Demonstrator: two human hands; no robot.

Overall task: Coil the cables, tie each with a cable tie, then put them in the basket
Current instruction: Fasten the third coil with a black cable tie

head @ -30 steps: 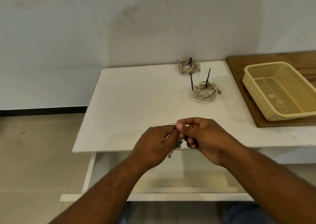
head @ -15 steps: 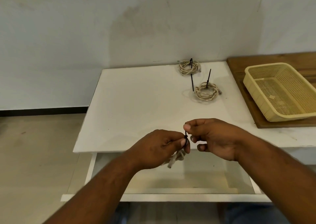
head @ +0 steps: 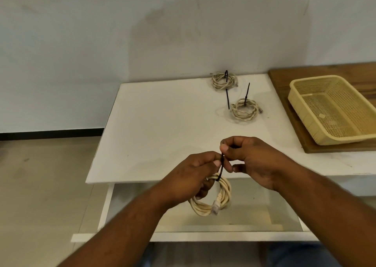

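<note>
A cream network cable wound into a small round coil (head: 213, 201) hangs in the air in front of the near edge of a white table (head: 162, 124), a clear plug showing at its lower side. A thin black plastic cable tie (head: 221, 167) loops round the top of the coil and runs upward. The left hand (head: 189, 177) pinches it low down and the right hand (head: 252, 161) pinches its upper end.

Two more cream coils lie flat on the table, well apart from the hands: a far coil (head: 222, 81) near the back edge and a nearer coil (head: 245, 111) just in front of it. Each has a black tie with its tail sticking out.

A pale yellow perforated plastic basket (head: 303, 118) sits on a wooden board (head: 289, 77) to the right, tilted.
</note>
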